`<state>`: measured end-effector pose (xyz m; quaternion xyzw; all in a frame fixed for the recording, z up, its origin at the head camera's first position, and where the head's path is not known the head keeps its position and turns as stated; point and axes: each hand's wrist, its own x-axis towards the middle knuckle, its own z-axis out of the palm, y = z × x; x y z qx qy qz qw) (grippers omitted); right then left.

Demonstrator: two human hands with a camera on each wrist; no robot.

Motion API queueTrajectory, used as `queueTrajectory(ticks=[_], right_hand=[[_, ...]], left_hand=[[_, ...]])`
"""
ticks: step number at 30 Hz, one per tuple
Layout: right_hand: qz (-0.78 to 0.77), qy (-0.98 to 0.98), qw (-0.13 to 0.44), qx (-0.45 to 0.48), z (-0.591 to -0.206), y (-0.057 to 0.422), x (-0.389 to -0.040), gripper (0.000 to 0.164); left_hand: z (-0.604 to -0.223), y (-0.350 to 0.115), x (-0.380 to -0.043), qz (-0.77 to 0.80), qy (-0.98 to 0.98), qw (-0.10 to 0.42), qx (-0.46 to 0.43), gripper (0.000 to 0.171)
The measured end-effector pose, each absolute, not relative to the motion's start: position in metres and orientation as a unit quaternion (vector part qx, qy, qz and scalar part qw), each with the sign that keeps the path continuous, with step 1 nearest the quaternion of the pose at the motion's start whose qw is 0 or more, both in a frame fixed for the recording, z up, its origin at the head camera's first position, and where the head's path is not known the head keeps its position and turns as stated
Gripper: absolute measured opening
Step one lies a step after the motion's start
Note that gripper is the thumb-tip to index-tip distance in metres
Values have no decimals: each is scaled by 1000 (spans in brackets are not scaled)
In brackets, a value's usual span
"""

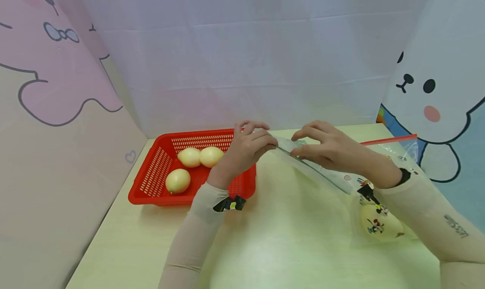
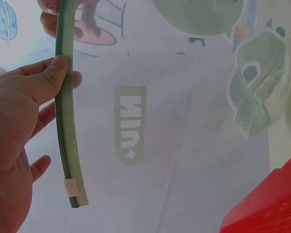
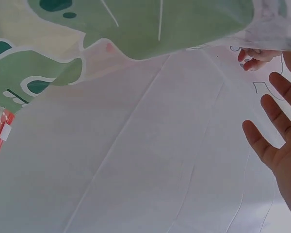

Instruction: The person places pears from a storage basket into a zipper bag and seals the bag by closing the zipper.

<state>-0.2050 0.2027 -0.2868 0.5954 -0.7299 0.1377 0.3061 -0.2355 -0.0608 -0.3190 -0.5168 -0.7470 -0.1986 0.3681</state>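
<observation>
My left hand [image 1: 248, 144] pinches the green zip strip [image 2: 65, 121] of a clear printed zip bag [image 2: 131, 194] between thumb and fingers. The bag hangs tilted above the table, with a white slider near the strip's lower end in the left wrist view. My right hand [image 1: 327, 148] is at the bag's other side, its fingers spread and close to the strip. In the right wrist view its fingers [image 3: 259, 141] stand apart with nothing gripped between them. Whether a fingertip touches the bag is unclear.
A red basket [image 1: 163, 200] at the left holds three pale yellow lemons [image 1: 178, 181]. On the right, partly under my right forearm, lies a cartoon-printed bag [image 1: 401, 154] with a red zip and a pale yellow lemon [image 1: 379, 221] inside. Fabric walls border the table [image 1: 265, 247].
</observation>
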Motion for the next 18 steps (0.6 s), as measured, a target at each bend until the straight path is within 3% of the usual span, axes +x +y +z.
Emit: queueTrajectory(ticks=[7, 18], right_hand=[[115, -712, 326, 611, -288, 200, -204, 29], [62, -702, 311, 637, -292, 197, -203, 31]], left_hand=[[-318, -59, -233, -209, -744, 344, -534, 13], [-315, -57, -232, -222, -746, 313, -545, 12]])
